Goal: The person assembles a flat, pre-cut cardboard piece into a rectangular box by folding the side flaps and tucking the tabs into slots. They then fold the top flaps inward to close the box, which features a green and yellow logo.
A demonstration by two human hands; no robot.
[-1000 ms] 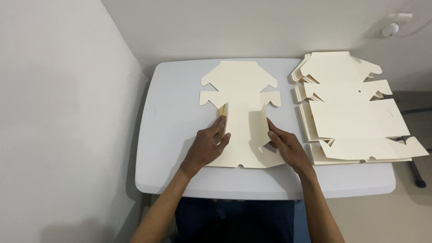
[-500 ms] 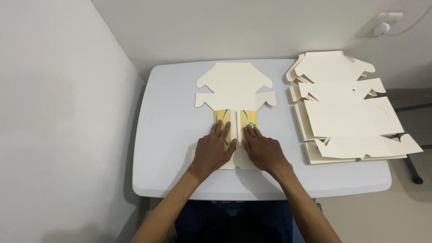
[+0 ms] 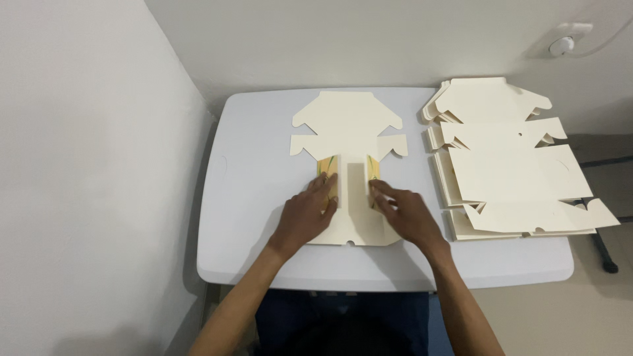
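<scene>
A cream die-cut cardboard box blank (image 3: 348,128) lies flat on the white table (image 3: 250,198) in front of me. Its two side flaps are folded inward over the middle, showing printed yellow-green undersides. My left hand (image 3: 306,214) presses flat on the left flap. On the right flap rests my right hand (image 3: 405,211), fingers spread and pointing left. Neither hand grips anything. The blank's far end with its notched tabs lies unfolded.
A fanned stack of the same flat cream blanks (image 3: 508,158) covers the table's right side, overhanging the right edge. A white wall (image 3: 86,165) stands close on the left. A dark stand leg (image 3: 603,254) is on the floor at right.
One second ago the side flaps stood up under my hands. I have pushed them inward and down, and my hands have moved together, then eased slightly apart.
</scene>
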